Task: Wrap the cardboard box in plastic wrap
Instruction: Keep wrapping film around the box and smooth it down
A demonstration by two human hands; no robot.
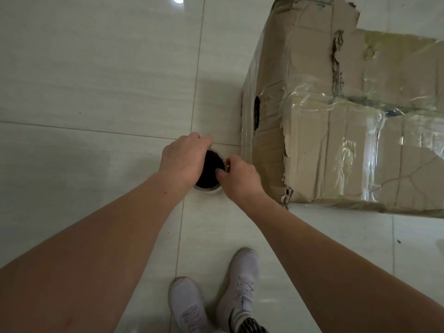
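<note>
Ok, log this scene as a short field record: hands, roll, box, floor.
left hand: grips the far rim of the plastic wrap roll
right hand: pinches the roll's near rim
roll: seen end-on, dark hollow core, held beside the box's near corner
cardboard box: torn, on the floor, clear film already over parts of it
shoes: two pale ones on the tiles

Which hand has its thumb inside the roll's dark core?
The right hand, beside the cardboard box: it pinches the rim of the plastic wrap roll, thumb inside. The left hand grips the outside only.
</note>
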